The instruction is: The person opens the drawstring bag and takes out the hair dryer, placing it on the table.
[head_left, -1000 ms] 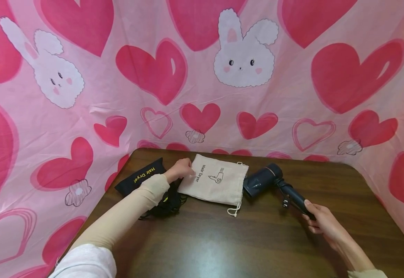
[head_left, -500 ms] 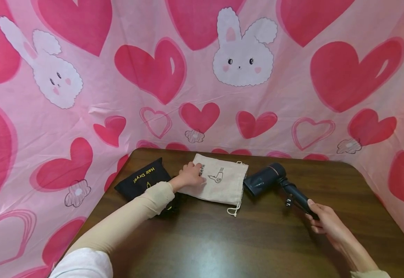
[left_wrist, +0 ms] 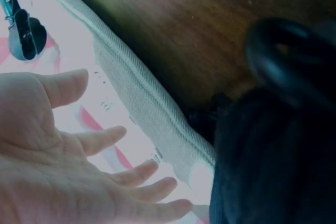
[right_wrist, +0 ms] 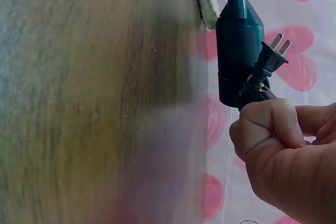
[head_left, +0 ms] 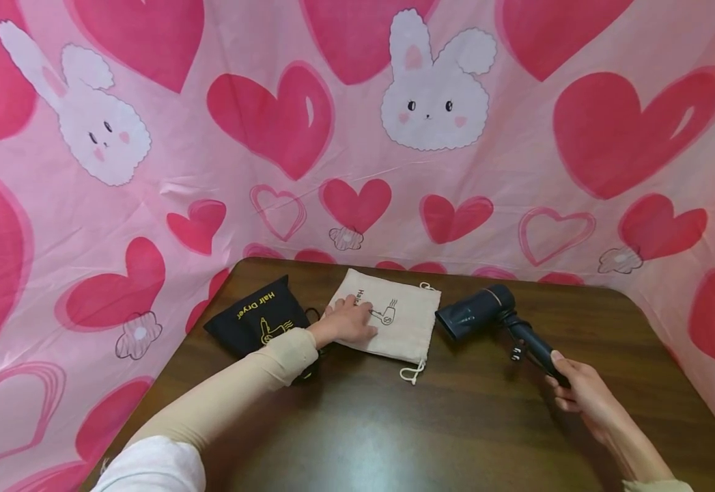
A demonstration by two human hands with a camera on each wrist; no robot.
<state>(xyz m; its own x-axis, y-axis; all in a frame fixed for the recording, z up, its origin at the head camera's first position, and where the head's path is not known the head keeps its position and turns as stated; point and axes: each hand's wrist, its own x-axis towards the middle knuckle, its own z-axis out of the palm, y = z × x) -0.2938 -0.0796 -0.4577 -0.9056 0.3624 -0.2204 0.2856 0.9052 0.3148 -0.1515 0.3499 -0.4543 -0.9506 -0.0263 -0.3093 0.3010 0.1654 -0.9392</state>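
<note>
In the head view my left hand lies over the left part of a cream drawstring pouch printed with a hair dryer drawing. Its fingers are spread, and the left wrist view shows the same hand with loosely extended fingers and nothing in them. My right hand grips the handle of a dark hair dryer, whose nozzle points left toward the pouch. A two-pin plug on its cord sits against the handle in the right wrist view. The palm hides the handle's lower end.
Left of the cream pouch lies a black pouch with yellow "Hair Dryer" lettering. Dark cord shows partly beside the left sleeve. The brown wooden table meets pink heart-patterned cloth at its back and sides.
My left hand has moved right, from the cream pouch's left edge onto its printed face, with fingers spreading. More of the black pouch shows. The hair dryer has shifted slightly right in my right hand.
</note>
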